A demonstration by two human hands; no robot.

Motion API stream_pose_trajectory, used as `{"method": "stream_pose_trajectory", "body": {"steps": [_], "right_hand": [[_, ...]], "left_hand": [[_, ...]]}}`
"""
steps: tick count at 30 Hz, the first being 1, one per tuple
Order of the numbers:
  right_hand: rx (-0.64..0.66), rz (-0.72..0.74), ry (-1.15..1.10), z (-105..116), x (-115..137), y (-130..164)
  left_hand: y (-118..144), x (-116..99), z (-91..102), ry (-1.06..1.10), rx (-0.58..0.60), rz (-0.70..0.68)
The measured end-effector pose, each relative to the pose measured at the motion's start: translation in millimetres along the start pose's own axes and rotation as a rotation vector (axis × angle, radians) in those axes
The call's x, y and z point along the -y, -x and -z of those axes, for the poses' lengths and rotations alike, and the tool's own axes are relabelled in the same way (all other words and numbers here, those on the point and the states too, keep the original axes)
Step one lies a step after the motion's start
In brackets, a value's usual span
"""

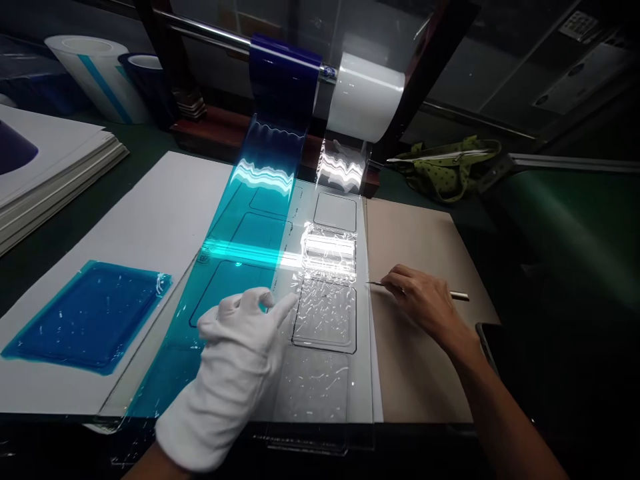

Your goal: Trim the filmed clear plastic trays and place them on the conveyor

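My left hand (240, 360), in a white glove, hovers over or rests on the blue film strip (227, 267); contact is unclear. Its thumb and fingers are apart, the thumb reaching to the edge of the clear film strip (327, 313). Beneath both strips lies a sheet with dark-outlined rounded rectangles, and the clear film is wrinkled over it. My bare right hand (417, 293) is closed around a slim craft knife (460, 296), its thin pointed tip facing left beside the clear film's right edge.
A blue film roll (285, 73) and a clear film roll (370, 93) hang on a metal rod. A blue-covered panel (93, 317) lies on white paper at left. Brown board (415, 233) lies under the right hand. Stacked sheets, spare rolls and a green bag (450, 170) stand around.
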State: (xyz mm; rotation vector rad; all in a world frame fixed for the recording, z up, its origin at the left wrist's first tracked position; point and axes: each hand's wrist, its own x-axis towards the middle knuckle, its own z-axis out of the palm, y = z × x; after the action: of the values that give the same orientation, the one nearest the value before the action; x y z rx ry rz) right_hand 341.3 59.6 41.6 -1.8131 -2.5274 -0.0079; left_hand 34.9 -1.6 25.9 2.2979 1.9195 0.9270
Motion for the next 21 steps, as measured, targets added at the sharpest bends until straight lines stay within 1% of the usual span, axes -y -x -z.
{"method": "stream_pose_trajectory", "body": {"steps": [1,3,4,6,7,9,10,12,14,16,21], "right_hand": [[-0.014,-0.032,-0.027,1.5,0.1,7.5],[-0.017,-0.113,-0.177,4.7,4.5,30.0],[0.001,-0.154,-0.289,6.1,9.3,44.5],[0.094,-0.226,-0.524,7.7,23.7,76.9],[0.154,-0.251,-0.612,7.5,32.5,93.1],[0.263,-0.279,-0.7,5.4,50.5,121.8],[0.304,-0.29,-0.721,3.6,58.5,133.4],[0.351,-0.309,-0.731,-0.5,70.6,150.8],[0.364,-0.326,-0.722,-3.8,77.2,161.2],[0.359,-0.33,-0.714,-5.3,80.6,166.9],[0.38,-0.296,-0.709,-5.0,91.2,170.1]], "left_hand": [[8.5,-0.5,6.3,-0.071,0.022,-0.021],[29.1,-0.1,17.6,-0.184,0.055,-0.053],[40.9,0.7,22.2,-0.21,0.067,-0.062],[66.5,2.7,28.0,-0.194,0.087,-0.061],[79.3,3.7,28.9,-0.173,0.105,-0.065],[102.6,4.9,26.8,-0.166,0.14,-0.102],[112.2,5.0,24.3,-0.173,0.142,-0.123],[126.0,4.5,17.9,-0.189,0.107,-0.18],[132.5,3.5,11.8,-0.204,0.056,-0.268],[133.3,2.3,7.3,-0.214,0.012,-0.341],[124.6,-0.5,3.8,-0.266,-0.059,-0.412]]}}
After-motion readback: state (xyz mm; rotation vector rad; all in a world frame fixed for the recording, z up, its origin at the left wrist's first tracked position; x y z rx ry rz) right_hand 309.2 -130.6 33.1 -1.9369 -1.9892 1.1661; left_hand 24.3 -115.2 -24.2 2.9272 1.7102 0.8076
